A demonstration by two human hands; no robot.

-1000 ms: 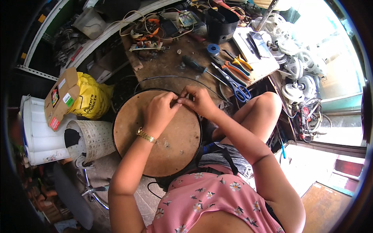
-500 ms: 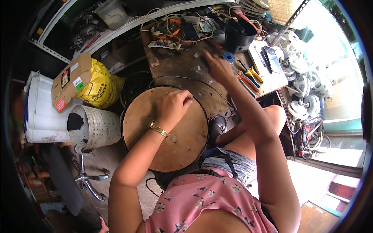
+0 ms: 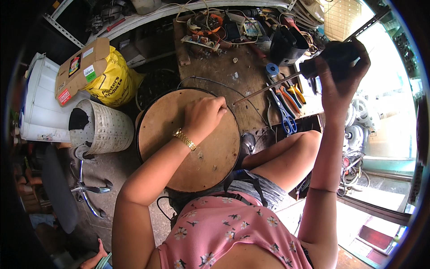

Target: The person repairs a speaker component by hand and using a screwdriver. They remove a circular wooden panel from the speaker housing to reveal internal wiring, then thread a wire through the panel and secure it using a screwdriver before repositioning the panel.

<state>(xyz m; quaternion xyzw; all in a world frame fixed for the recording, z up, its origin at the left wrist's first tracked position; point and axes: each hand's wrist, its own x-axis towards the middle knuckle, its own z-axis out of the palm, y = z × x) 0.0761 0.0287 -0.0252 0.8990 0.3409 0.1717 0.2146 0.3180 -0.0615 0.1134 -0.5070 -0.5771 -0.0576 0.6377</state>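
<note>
Screwdriver (image 3: 309, 69) is held up by the right hand (image 3: 342, 83), dark handle gripped between thumb and fingers. Shaft is slanted down and left across the workbench (image 3: 210, 69) in view, tip seen just outside the far right rim of the round board (image 3: 210, 154). Whether rim or bench is touched by the tip cannot be told.

Left hand (image 3: 204, 116) is set over the board near that same rim, fingers curled in; whether anything is pinched cannot be told.

Board is placed just ahead of the lap, dark edge all round. Left side is tight: only a narrow gap is left to the perforated tub (image 3: 114, 130). Beyond the far rim, a black cable (image 3: 255, 106) is looped over the bench. Wood surface is seen from there up to the circuit board (image 3: 201, 42). Right side of bench is crowded: blue spool (image 3: 272, 69), scissors (image 3: 284, 113) and pliers (image 3: 290, 102) are lined up below the shaft and handle, toward the bench's right edge.
</note>
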